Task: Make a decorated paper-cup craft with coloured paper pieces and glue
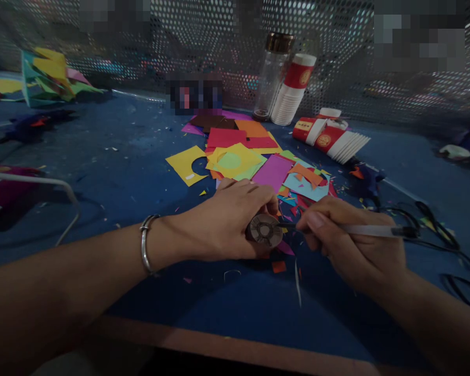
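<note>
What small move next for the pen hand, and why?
Probably ease the right hand slightly left, bringing the slim translucent-white pen over the round grey-brown object: its face already carries dark lines, the left hand grips it, and the pen's dark tip lies by its right edge. Whether they touch, I can't tell.

A head-worn camera looks forward and down from close above the blue table.

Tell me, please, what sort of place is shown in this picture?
Probably a craft work table: cut sheets of coloured paper and small scraps cover part of the blue tabletop, with stacked paper cups and what looks like a glue gun nearby.
</note>
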A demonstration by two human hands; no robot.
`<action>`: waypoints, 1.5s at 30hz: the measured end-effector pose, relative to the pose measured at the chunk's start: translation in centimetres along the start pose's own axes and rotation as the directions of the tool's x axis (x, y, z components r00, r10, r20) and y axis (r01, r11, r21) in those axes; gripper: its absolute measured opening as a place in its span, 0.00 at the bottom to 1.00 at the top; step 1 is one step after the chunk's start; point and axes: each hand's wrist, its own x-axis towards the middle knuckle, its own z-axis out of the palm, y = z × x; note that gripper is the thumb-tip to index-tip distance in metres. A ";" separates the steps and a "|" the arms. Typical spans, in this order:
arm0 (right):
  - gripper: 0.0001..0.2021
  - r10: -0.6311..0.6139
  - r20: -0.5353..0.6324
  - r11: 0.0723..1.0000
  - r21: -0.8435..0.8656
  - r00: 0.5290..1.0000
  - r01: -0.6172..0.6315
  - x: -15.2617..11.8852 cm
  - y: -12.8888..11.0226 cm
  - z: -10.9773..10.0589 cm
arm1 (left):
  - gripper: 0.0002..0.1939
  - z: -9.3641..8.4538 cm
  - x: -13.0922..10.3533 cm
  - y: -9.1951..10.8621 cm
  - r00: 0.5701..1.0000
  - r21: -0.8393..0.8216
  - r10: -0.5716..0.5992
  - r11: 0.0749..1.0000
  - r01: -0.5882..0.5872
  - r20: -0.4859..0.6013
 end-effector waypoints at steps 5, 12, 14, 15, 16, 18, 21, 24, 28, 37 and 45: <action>0.13 -0.002 -0.008 1.000 0.013 1.000 0.002 0.0 -0.2 0.0 | 0.18 -0.1 0.0 0.0 1.000 -0.003 -0.002 1.000 0.002 0.006; 0.13 -0.013 0.032 0.999 0.049 0.999 0.012 0.1 -0.3 0.0 | 0.18 -0.1 0.1 0.0 1.000 0.002 0.008 1.000 -0.008 -0.003; 0.13 -0.015 0.022 0.999 0.033 1.000 0.014 0.2 -0.3 0.0 | 0.19 -0.1 0.1 -0.1 1.000 -0.001 0.008 1.000 -0.008 -0.003; 0.13 -0.012 0.014 1.000 0.022 1.000 0.011 0.2 -0.2 0.0 | 0.19 0.0 0.1 -0.1 1.000 -0.002 0.010 1.000 -0.010 -0.003; 0.13 -0.008 0.009 1.000 0.014 1.000 0.007 0.1 -0.2 0.0 | 0.19 0.0 0.1 -0.1 1.000 -0.001 0.010 1.000 -0.010 -0.005; 0.13 0.000 -0.003 1.000 0.015 1.000 0.000 0.0 -0.1 -0.1 | 0.19 0.0 0.0 -0.1 1.000 0.001 0.010 1.000 -0.010 -0.007; 0.13 0.001 0.006 0.999 0.043 1.000 -0.002 -0.1 -0.2 -0.2 | 0.19 0.0 0.0 -0.1 1.000 -0.002 0.014 1.000 -0.014 -0.006; 0.13 -0.032 0.036 0.999 0.044 0.999 0.031 0.0 -0.4 -0.3 | 0.18 0.0 0.0 -0.1 1.000 0.001 0.027 1.000 -0.027 -0.011; 0.13 -0.053 0.033 0.998 0.035 0.998 0.052 0.2 -0.5 -0.2 | 0.17 -0.1 -0.1 -0.1 0.999 -0.002 0.033 0.999 -0.033 -0.018; 0.14 -0.035 0.008 0.999 0.019 0.999 0.034 0.3 -0.6 -0.2 | 0.18 -0.1 -0.1 -0.3 0.999 -0.011 0.036 0.999 -0.036 -0.017; 0.14 -0.019 0.054 1.000 0.018 0.998 0.018 0.5 -0.9 -0.4 | 0.18 -0.2 0.0 -0.2 1.000 -0.017 0.028 0.999 -0.028 -0.005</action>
